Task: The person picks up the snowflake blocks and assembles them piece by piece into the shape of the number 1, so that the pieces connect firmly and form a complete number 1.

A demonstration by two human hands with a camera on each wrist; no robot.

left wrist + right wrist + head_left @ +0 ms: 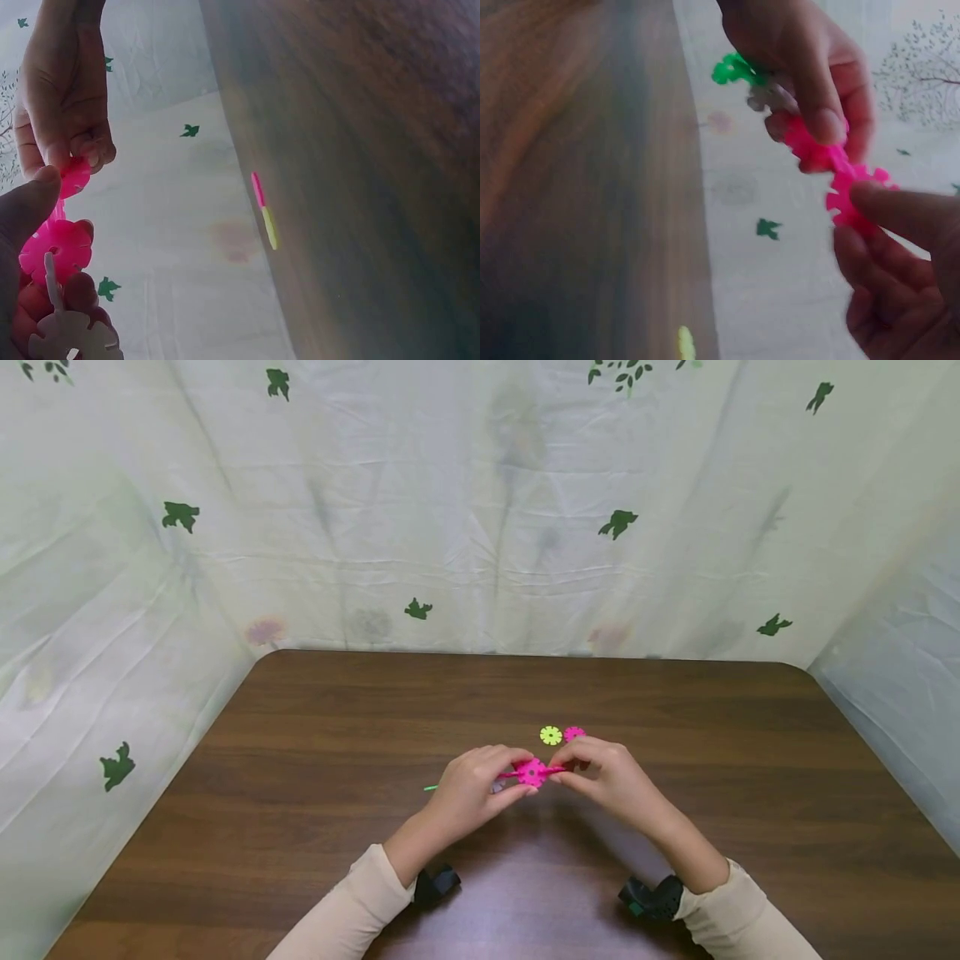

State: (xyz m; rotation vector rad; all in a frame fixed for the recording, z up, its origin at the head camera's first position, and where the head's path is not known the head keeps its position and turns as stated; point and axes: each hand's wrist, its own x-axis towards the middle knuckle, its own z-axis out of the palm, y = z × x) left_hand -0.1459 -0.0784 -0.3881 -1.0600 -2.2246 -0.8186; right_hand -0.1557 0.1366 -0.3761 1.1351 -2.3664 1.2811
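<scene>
A short chain of notched plastic discs stretches between my two hands above the table. My left hand [476,783] pinches a pink disc [532,772] of the chain between thumb and fingers. At the chain's right end, my right hand [611,770] pinches another pink disc [844,201] by its faces. These two pink discs join edge to edge at their slots. Beyond the left fingers the chain carries on with a white disc [73,335], then a green disc [731,69]. The left hand covers part of the chain in the head view.
Behind the hands, a yellow disc [551,736] and a loose pink disc [574,732] lie side by side on the brown wooden table [360,702]. Pale cloth [480,527] printed with green birds hangs around the table's back and sides.
</scene>
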